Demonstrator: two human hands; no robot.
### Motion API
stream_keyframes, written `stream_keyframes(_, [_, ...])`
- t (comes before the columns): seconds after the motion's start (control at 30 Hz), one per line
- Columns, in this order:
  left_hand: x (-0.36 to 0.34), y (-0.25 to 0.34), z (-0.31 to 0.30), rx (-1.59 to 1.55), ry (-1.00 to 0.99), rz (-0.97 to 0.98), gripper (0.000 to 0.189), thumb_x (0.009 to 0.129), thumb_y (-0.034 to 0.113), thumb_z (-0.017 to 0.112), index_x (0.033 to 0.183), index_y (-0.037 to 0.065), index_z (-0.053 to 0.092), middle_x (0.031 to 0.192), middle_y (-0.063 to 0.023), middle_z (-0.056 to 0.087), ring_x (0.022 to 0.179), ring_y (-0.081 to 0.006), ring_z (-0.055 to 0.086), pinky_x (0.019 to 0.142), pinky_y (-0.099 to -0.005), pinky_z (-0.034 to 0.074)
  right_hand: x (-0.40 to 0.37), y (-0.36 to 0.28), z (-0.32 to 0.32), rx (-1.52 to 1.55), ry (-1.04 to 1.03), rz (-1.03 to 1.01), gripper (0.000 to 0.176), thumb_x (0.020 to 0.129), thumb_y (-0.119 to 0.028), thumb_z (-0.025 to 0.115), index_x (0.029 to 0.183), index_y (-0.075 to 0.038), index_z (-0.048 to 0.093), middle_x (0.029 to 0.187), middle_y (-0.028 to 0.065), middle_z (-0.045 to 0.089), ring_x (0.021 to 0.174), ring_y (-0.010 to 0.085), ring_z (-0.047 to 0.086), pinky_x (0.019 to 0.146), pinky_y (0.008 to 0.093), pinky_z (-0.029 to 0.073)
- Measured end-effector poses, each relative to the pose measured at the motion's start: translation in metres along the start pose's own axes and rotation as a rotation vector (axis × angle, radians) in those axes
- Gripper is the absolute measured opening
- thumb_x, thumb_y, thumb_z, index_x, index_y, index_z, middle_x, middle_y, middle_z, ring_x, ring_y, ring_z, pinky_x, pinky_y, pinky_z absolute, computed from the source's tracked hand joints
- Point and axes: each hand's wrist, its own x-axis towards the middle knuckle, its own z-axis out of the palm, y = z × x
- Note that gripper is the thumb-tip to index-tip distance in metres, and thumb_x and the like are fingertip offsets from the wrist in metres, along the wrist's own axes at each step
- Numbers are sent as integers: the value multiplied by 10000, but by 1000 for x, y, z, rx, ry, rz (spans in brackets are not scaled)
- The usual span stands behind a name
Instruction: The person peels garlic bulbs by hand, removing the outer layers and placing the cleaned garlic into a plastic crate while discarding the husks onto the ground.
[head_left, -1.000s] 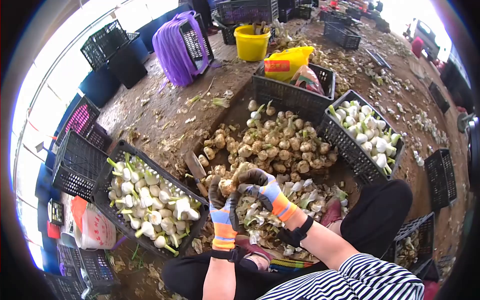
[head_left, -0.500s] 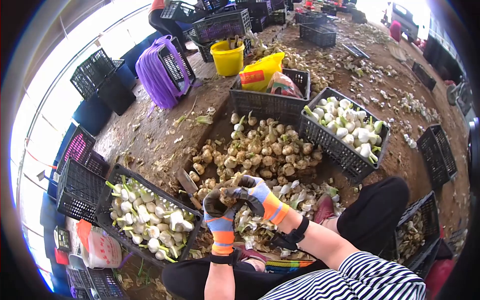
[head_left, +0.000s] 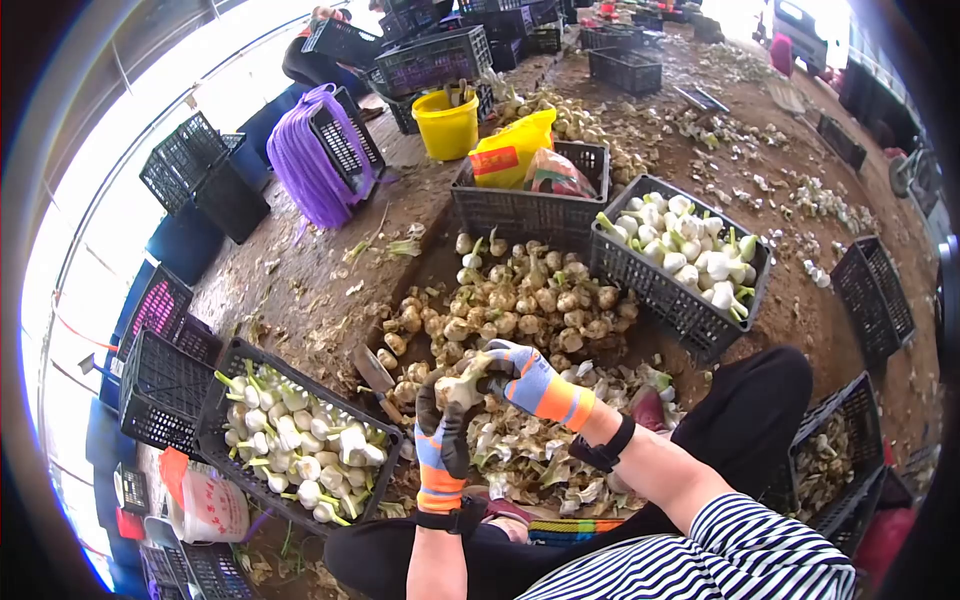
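Both my hands wear grey, blue and orange work gloves. My left hand [head_left: 441, 430] cups a garlic bulb [head_left: 460, 391] from below, its fingers closed round the side. At the bulb's upper right, my right hand [head_left: 522, 380] is closed on its stem end and outer skin. Just beyond the hands lies a heap of brown, unpeeled garlic [head_left: 540, 295]. Loose peeled skins [head_left: 545, 450] cover the ground beneath. A flat-bladed tool with a wooden handle [head_left: 376, 374] rests left of the heap.
Crates of cleaned white garlic stand at left [head_left: 385, 480] and right [head_left: 680, 310]. Behind the heap, another crate [head_left: 530, 208] carries a yellow bag [head_left: 517, 150]. A yellow bucket [head_left: 446, 125] and a bundle of purple netting [head_left: 308, 160] are farther back. One person [head_left: 320, 60] bends at the far left.
My hands have moved slightly apart, and the bulb now shows paler and more exposed between them. The view has shifted a little.
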Motion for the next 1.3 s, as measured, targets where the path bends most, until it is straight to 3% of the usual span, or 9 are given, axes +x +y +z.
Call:
stream_keyframes(0.23, [-2,6,6,212,53,24,472,909,280,591,1290,50,432,1150,-104,577,957,-189,606,790,-318,532,-9,6,9,252,42,131,214,780,33,669,991,5,654,1022,17,638,887,65,580,783,228,482])
stream_keyframes(0.37, [-1,7,-3,16,28,-151,476,907,305,583,1275,33,452,1141,-133,574,964,-224,616,785,-364,557,-5,-8,4,-395,-8,-142,282,729,86,609,979,-34,657,882,70,599,824,183,598,707,275,477])
stream_keyframes(0.5, [6,-12,-1,338,10,158,448,868,149,635,1254,-6,468,1128,-121,594,980,-193,610,790,-316,543,-11,-14,12,-537,80,-191,302,693,93,572,953,-35,654,845,100,560,797,219,580,679,297,460])
stream_keyframes(0.77, [-3,23,-4,95,-171,-147,578,797,87,682,1309,-1,429,1076,-112,605,876,-210,630,679,-312,561,-3,19,-19,754,490,512,145,779,29,642,921,-2,647,776,68,660,632,152,624,552,281,510])
stream_keyframes(0.8, [-3,23,-8,131,-165,-156,682,782,114,697,1364,7,357,1065,-106,594,900,-187,611,721,-297,544,-3,29,-31,562,414,447,225,781,-38,678,1003,-22,644,730,43,642,597,161,620,541,284,514])
stream_keyframes(0.9, [3,6,-27,278,-199,35,765,748,115,728,1387,12,322,1123,-92,566,956,-157,577,795,-277,509,-17,42,-34,-983,186,131,425,770,-152,741,1160,-49,607,1040,118,606,886,219,617,810,298,504])
stream_keyframes(0.97, [2,3,-23,283,-186,14,827,711,87,751,1403,22,304,1170,-78,539,1009,-140,545,850,-265,473,-13,5,-21,-423,38,152,453,717,-188,781,1131,-74,639,1114,146,579,955,265,597,824,311,473])
stream_keyframes(1.03, [2,10,-10,617,-177,95,830,700,45,752,1402,34,308,1179,-74,531,1021,-148,540,871,-275,466,-7,-25,-8,-399,-143,-11,413,722,-182,775,1095,-60,646,1024,128,610,908,261,611,799,313,477])
stream_keyframes(1.3, [-3,6,-2,772,-222,131,823,690,-116,668,1406,42,295,1291,-120,472,1117,-184,516,929,-295,449,12,-72,20,-1236,-541,109,301,657,-130,617,937,-19,624,932,154,593,887,330,604,743,392,488])
